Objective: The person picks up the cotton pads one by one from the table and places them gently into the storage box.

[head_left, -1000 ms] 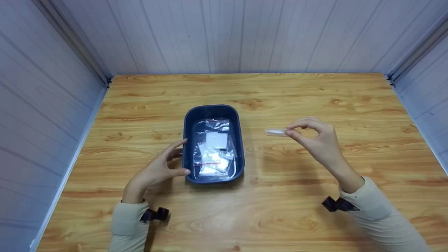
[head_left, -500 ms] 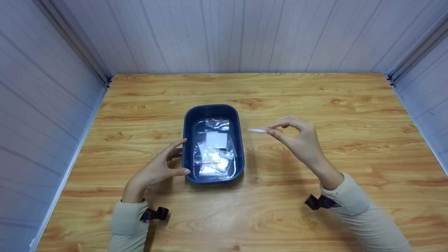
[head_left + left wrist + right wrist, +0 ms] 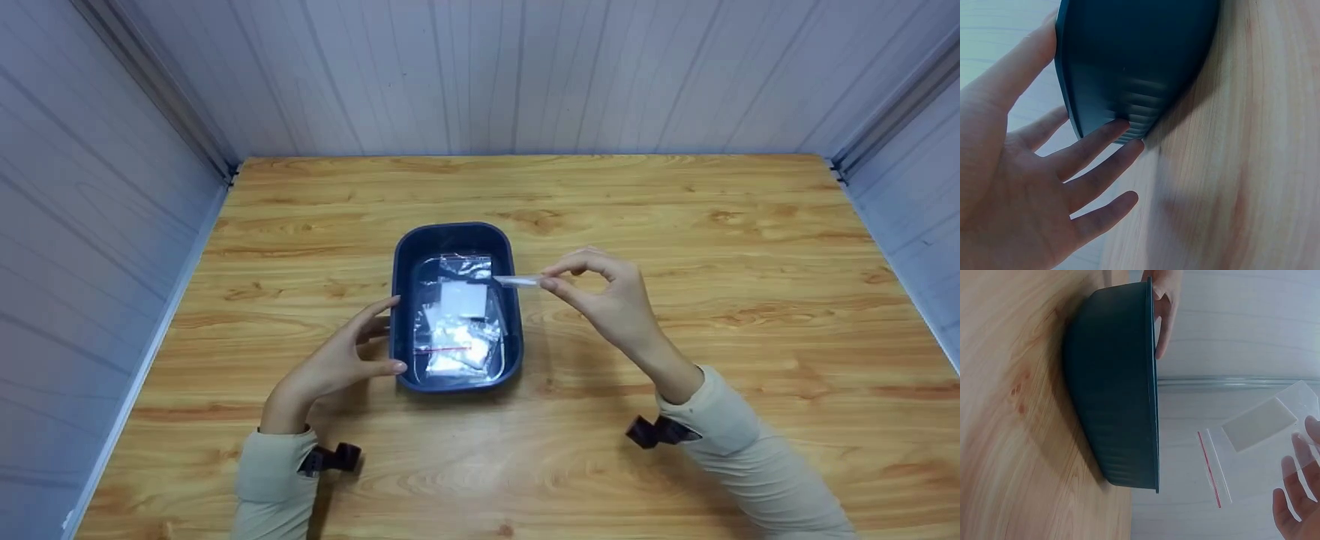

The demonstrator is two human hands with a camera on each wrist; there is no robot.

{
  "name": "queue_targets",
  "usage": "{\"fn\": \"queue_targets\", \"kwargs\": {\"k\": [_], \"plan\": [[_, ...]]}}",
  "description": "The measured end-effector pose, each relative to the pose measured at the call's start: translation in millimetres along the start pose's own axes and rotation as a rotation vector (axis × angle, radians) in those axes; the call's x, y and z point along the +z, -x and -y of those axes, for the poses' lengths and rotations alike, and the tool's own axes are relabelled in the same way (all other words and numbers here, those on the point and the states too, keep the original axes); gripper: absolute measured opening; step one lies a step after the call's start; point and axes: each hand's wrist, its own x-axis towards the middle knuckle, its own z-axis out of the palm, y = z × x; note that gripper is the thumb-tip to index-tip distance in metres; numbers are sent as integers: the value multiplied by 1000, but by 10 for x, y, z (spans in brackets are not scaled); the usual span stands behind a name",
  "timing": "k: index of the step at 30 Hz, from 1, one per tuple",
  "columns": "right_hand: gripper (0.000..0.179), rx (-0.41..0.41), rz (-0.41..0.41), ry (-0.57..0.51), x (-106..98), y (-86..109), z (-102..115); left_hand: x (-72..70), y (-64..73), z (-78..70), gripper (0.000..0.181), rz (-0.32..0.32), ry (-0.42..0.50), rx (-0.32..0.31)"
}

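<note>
In the head view, a dark blue plastic bin (image 3: 454, 240) stands on the wooden table. My left hand (image 3: 330, 367) touches its left side with spread, fairly straight fingers, the thumb on the rim; the left wrist view shows fingertips (image 3: 1120, 126) against the ribbed wall. My right hand (image 3: 611, 304) pinches a small clear zip bag (image 3: 517, 281) between thumb and fingers, its far end over the bin's right rim. In the right wrist view the zip bag (image 3: 1252, 467) has a red zip line and a white square piece inside. Several similar bags (image 3: 461, 330) lie in the bin.
The wooden table (image 3: 735, 262) surrounds the bin. White panel walls (image 3: 480, 82) close off its back, left and right sides. Each wrist carries a small black camera, such as the one on the right wrist (image 3: 660, 433).
My right hand has moved left with the zip bag, from well right of the bin to its right rim. The left hand and the bin have stayed put.
</note>
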Motion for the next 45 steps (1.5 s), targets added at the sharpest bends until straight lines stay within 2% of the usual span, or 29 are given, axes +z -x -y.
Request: {"fn": "queue_targets", "kwargs": {"k": [10, 19, 23, 30, 40, 45], "plan": [[9, 33, 25, -51, 178, -24, 5, -3, -2, -5, 95, 1, -13, -21], [7, 12, 33, -108, 346, -33, -30, 0, 8, -16, 98, -6, -9, -50], [7, 9, 51, -132, 425, -30, -37, 3, 8, -16, 97, -7, -7, -51], [6, 18, 97, -202, 560, -11, -37, 12, -2, -15, 93, 0, -2, -13], [8, -24, 153, -240, 744, 19, -118, 9, -3, -2, 94, -4, -4, -27], [7, -10, 171, -245, 795, 22, -206, 8, -1, -5, 94, -2, -3, -26]]}}
